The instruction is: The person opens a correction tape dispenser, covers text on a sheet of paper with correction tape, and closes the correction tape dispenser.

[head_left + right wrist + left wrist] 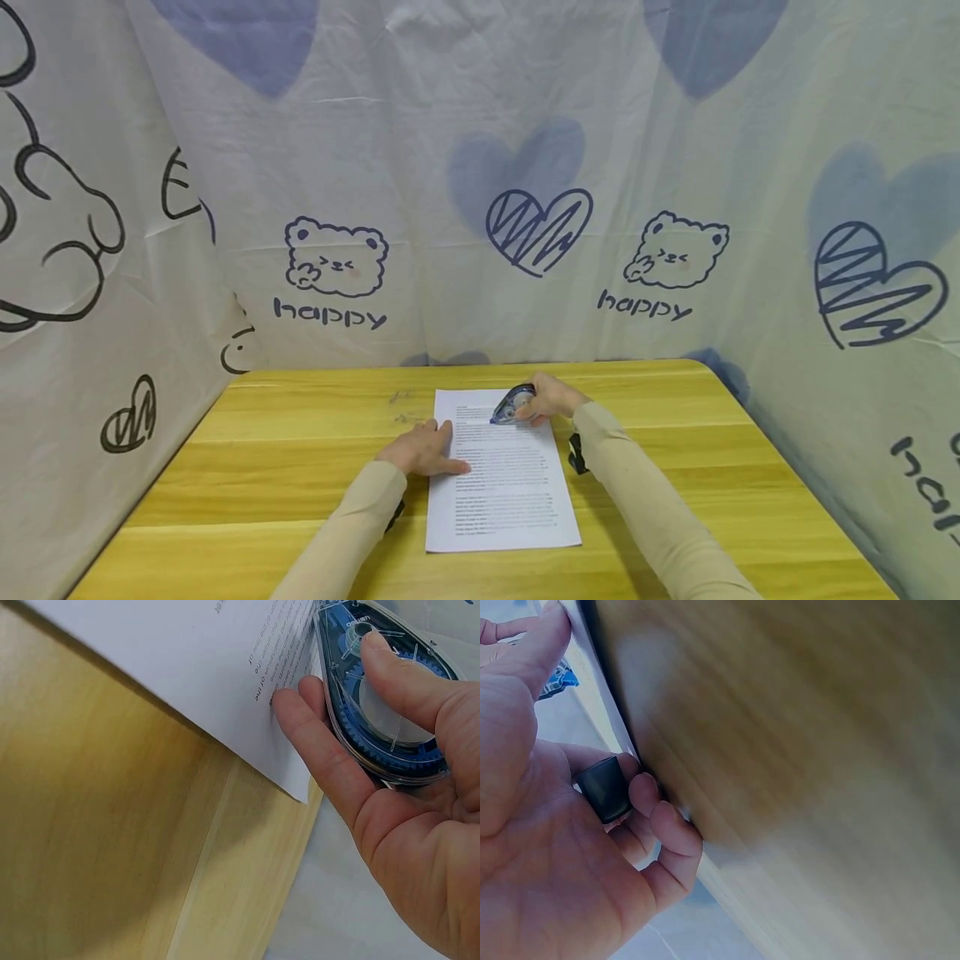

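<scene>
A printed sheet of paper (510,492) lies on the wooden table. My right hand (551,398) grips a clear and blue correction tape (512,403), its tip down at the upper lines of text. In the right wrist view, the thumb lies on top of the correction tape (397,697) and the fingers curl beneath. My left hand (422,450) rests on the sheet's left edge, thumb stretched over the text. Tucked among its curled fingers in the left wrist view is a small black cap-like piece (604,789), which the head view hides.
The yellow wooden table (300,467) extends on both sides of the sheet. Behind it and at the sides hangs a white cloth (450,333) with hearts and bear drawings. A black wrist strap (577,454) shows at the right sleeve.
</scene>
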Available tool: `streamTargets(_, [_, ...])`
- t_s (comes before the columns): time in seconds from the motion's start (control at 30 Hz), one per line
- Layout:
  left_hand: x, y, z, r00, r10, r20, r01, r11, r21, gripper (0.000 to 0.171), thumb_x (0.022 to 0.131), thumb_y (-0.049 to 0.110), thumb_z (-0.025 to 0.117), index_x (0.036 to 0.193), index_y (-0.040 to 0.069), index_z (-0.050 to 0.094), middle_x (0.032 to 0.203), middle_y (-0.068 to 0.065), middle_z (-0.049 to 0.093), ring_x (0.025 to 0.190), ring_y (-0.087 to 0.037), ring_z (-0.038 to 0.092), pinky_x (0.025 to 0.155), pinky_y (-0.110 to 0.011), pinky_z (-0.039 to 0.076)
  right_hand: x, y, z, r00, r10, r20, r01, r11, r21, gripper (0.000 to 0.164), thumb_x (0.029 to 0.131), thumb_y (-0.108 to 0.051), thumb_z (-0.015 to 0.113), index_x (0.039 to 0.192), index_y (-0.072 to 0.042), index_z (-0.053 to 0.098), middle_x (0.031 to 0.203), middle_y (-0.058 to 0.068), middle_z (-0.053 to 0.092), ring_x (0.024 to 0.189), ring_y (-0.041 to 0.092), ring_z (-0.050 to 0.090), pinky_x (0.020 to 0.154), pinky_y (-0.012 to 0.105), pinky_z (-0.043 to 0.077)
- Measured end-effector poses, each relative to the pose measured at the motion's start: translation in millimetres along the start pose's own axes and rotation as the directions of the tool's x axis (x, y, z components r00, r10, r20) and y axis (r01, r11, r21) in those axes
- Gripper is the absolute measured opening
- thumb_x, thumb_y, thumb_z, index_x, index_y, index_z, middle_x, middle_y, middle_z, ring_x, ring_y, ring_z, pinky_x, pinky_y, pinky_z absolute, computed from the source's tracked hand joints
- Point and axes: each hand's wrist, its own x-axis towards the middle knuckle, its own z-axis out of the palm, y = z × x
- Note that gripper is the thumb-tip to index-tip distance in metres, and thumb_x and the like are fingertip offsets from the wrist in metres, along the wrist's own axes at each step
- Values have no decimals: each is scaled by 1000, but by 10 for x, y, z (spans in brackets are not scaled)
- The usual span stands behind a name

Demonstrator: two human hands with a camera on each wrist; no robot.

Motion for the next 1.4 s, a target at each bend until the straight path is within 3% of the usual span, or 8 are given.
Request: streamTargets(1.4, [-11, 10, -10, 1000, 2, 7, -2, 1000, -23, 97, 84, 62, 65, 153, 4, 30, 157, -25, 30, 145, -41, 30, 118, -53, 28, -60, 51, -80, 1000, 2, 1, -2, 1000, 2, 25, 85, -2, 74, 109, 4, 68, 91, 13, 70, 86, 26, 71, 77, 38, 61])
